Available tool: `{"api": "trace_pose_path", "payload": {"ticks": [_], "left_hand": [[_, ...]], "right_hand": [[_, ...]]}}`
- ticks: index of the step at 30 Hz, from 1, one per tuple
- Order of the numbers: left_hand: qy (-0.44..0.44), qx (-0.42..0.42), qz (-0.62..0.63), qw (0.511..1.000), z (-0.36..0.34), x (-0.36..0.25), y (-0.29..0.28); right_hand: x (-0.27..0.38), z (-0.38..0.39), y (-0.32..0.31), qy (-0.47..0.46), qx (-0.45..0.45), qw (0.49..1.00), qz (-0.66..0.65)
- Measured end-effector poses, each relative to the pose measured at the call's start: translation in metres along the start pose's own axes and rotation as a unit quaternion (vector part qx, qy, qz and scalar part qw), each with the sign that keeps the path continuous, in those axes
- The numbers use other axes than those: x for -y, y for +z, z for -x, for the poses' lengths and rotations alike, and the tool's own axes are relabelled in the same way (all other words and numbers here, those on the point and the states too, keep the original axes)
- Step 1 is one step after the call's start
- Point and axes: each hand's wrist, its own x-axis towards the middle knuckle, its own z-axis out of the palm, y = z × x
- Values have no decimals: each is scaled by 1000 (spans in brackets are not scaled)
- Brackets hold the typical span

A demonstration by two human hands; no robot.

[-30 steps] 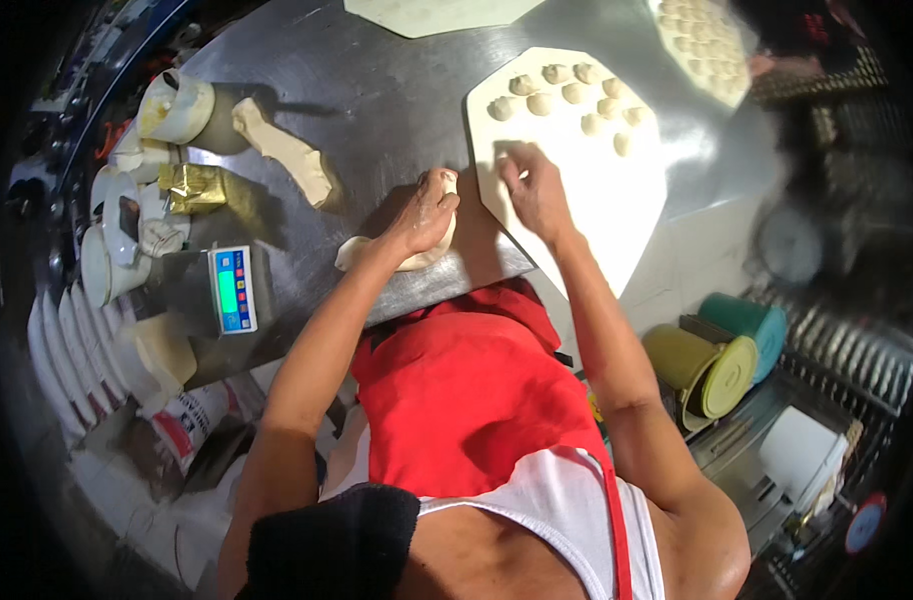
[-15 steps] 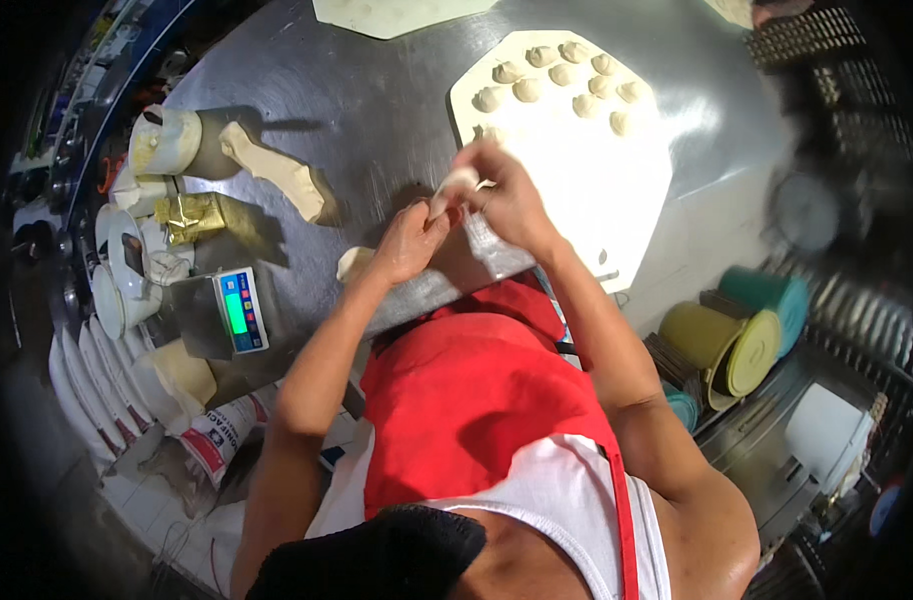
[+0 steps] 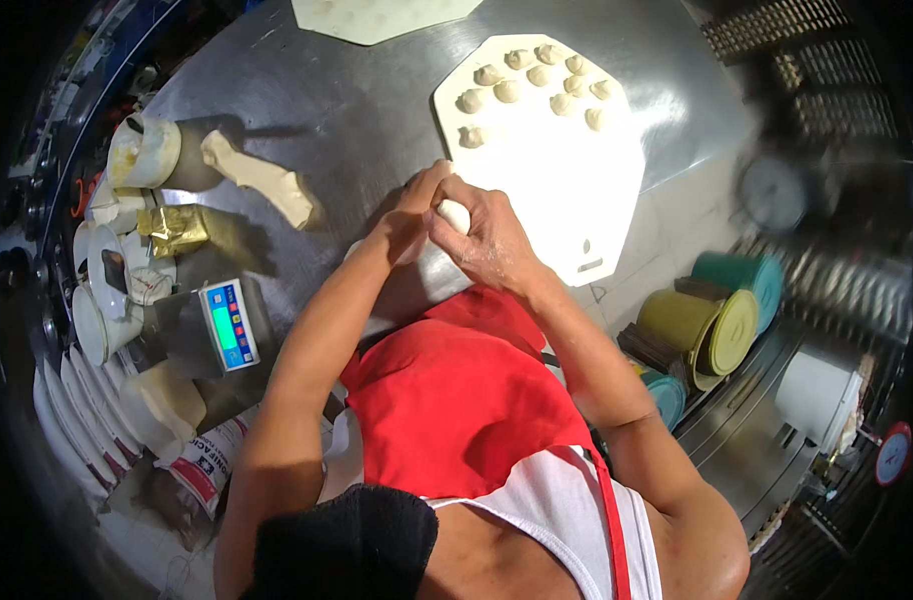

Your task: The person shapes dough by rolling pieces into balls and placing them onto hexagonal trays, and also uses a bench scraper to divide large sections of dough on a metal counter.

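Observation:
My left hand [image 3: 409, 208] is wrapped around a length of pale dough at the middle of the steel worktable. My right hand [image 3: 489, 240] is closed on a rounded lump of dough [image 3: 454, 216] against my left hand; my fingers partly hide it. Both hands meet beside the lower left edge of a white octagonal board [image 3: 567, 200], on whose upper part several small dough pieces [image 3: 509, 90] sit. A separate flat strip of dough [image 3: 257, 175] lies on the table to the left.
At the left are white tubs [image 3: 142, 150], a gold-wrapped block [image 3: 177, 230] and a digital scale [image 3: 227, 322]. Another board [image 3: 382, 15] sits at the back. Lidded yellow [image 3: 667, 325] and teal [image 3: 762, 285] buckets stand below at the right, near metal racks [image 3: 797, 40].
My right hand has come left off the board to join my left hand on the dough. A dough piece now shows on the board's left, where the right hand was.

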Motion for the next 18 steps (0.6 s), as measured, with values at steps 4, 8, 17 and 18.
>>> {"api": "trace_pose_path", "payload": {"ticks": [4,8,17,18], "left_hand": [[-118,20,-484,867,-16,-50,31],[27,-17,-451,892,6,-26,10],[19,-43,-245,968,38,-54,21],[-20,-46,-435,899,35,-49,3]], "right_hand": [[-116,-33,-50,30,-152,987,40],[-167,-65,-63,84,-115,980,137],[-64,-25,-15,50,58,994,-72],[-58,-33,-17,109,43,974,-196]]}}
